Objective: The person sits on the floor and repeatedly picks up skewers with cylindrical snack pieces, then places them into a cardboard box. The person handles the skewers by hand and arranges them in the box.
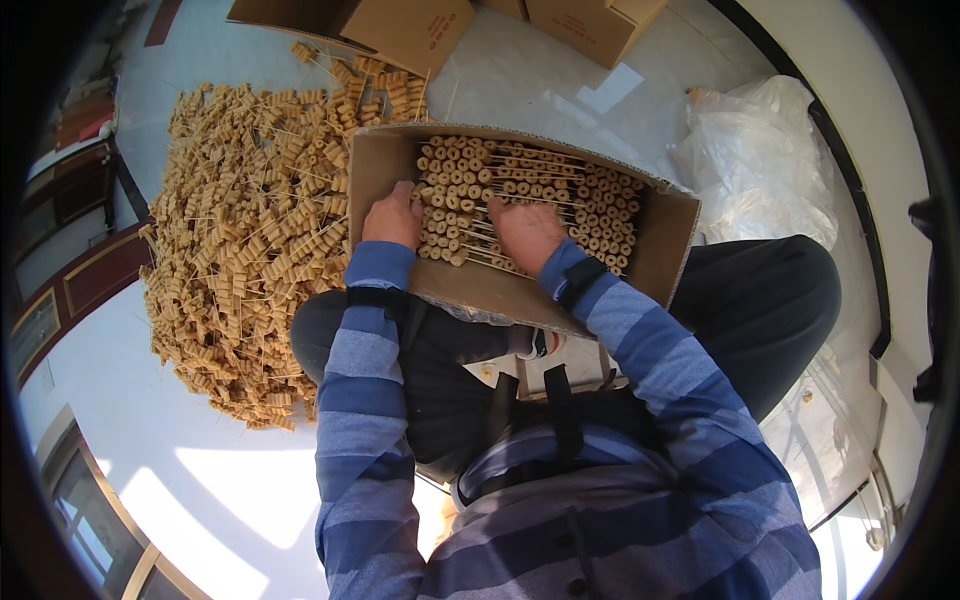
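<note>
A cardboard box (385, 160) lies tilted across my lap, packed with rows of skewers (610, 215): tan ring-shaped pieces with holes, threaded on thin sticks. My left hand (393, 216) is inside the box's left end, its fingers curled against the nearest row of rings; what they hold, if anything, is hidden. My right hand (530, 235) is over the middle of the box, its fingers bent down and closed among the sticks. The palm hides most of what is under it.
A large heap of loose skewers (240, 250) spreads over the floor left of the box. More cardboard boxes (410, 35) stand at the far side. A crumpled clear plastic bag (755, 160) lies to the right by the wall. My bent knees flank the box.
</note>
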### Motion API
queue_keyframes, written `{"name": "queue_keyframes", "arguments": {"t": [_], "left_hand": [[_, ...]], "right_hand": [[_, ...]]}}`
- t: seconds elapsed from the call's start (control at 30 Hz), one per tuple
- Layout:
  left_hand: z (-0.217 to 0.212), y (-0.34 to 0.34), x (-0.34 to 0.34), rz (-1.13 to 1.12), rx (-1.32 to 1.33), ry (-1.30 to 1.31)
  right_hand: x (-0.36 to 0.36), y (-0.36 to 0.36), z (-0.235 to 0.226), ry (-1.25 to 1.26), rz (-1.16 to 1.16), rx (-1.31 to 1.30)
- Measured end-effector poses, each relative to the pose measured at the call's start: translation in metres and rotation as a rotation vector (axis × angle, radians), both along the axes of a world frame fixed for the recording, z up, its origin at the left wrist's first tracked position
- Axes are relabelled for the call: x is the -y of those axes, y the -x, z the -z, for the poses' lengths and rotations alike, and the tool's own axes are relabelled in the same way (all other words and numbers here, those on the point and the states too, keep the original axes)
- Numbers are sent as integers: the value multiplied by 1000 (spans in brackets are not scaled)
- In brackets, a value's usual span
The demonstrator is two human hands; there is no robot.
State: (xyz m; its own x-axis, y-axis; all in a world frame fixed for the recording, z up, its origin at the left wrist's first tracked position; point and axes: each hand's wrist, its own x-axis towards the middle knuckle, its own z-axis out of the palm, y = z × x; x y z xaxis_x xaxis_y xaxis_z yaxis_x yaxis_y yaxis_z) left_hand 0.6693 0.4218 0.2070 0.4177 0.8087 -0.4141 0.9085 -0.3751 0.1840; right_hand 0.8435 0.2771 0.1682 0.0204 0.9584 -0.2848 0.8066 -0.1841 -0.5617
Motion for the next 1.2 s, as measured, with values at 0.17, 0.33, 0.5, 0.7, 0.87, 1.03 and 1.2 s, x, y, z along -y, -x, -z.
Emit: {"name": "queue_keyframes", "arguments": {"t": [0.17,0.33,0.5,0.7,0.87,1.03,1.2], "left_hand": [[-10,8,-2,57,245,-15],[-11,21,-6,16,411,78],[-2,25,-11,-243,574,406],[-14,20,-10,-367,823,698],[-28,8,-2,-496,952,809],[-35,3,5,-668,1134,939],[-33,0,2,-679,1108,833]], "right_hand": [[4,-4,5,-38,7,-21],[7,-5,6,-46,-10,-41],[5,-11,-7,-24,92,-154],[1,-28,-16,-54,117,-269],[-2,-26,-17,-96,106,-366],[-2,-25,-25,-25,122,-414],[-4,-26,-29,-19,173,-526]]}}
